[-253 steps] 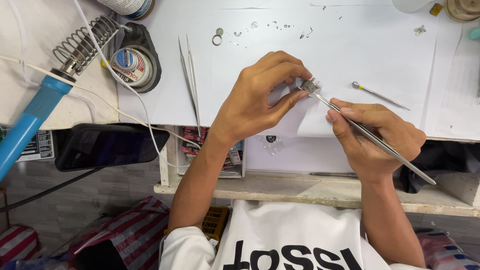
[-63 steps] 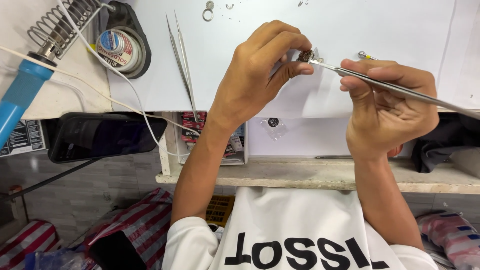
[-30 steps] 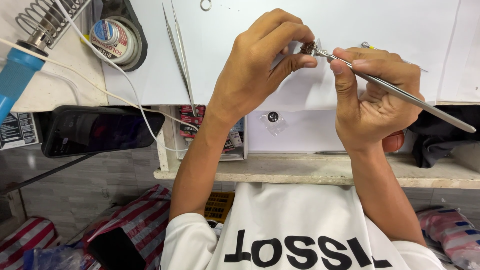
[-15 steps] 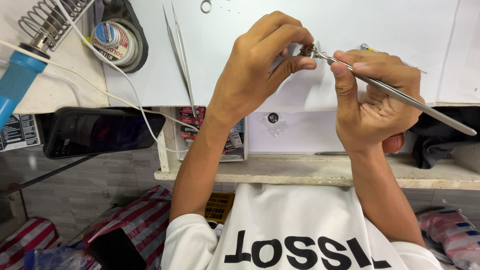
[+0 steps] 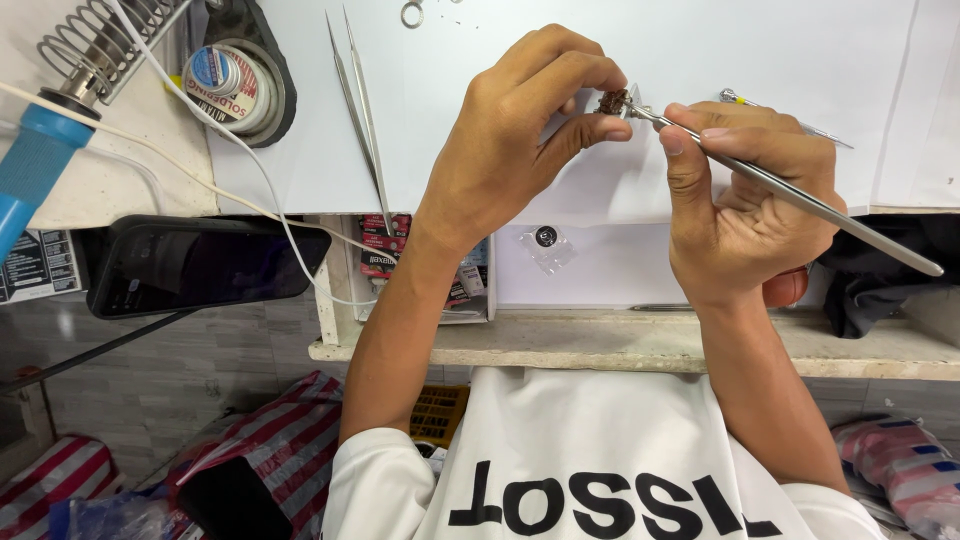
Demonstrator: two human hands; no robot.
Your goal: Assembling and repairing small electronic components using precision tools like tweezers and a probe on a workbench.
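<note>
White bench (image 5: pixel 620 260): left hand (image 5: pixel 520 140) pinches small part (image 5: pixel 612 101), right hand (image 5: pixel 745 200) grips metal tool (image 5: pixel 800 200); red packet (image 5: pixel 378 245) below

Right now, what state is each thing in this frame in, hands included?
left hand: pinching a small round metal part above the bench
right hand: gripping a thin metal tool, tip on the part
tweezers: lying unused on the white sheet
soldering iron: parked in its coil stand
phone: screen dark
small clear bag: lying flat, untouched
</note>
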